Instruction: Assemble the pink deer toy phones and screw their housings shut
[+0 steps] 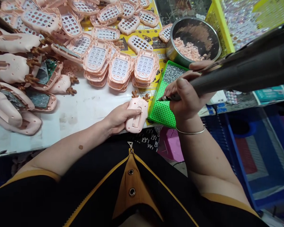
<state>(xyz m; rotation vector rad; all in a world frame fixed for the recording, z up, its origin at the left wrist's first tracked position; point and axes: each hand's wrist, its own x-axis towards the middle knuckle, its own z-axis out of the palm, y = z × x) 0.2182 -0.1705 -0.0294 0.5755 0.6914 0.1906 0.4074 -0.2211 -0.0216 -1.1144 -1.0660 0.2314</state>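
My left hand (119, 117) grips a pink toy phone shell (137, 115) with brown antlers, back side up, at the table's near edge. My right hand (188, 94) holds a dark electric screwdriver (239, 69). Its tip (161, 99) hovers over the green screw tray (159, 110), just right of the shell. Small silver screws (172, 73) lie piled at the tray's far end.
Pink keypad fronts (119, 67) are stacked beyond the shell. Assembled antlered shells and open halves with circuit boards (21, 78) crowd the left. A steel bowl of pink buttons (192, 41) stands behind the tray, beside a yellow crate (219, 25). Blue crates (255, 157) sit below right.
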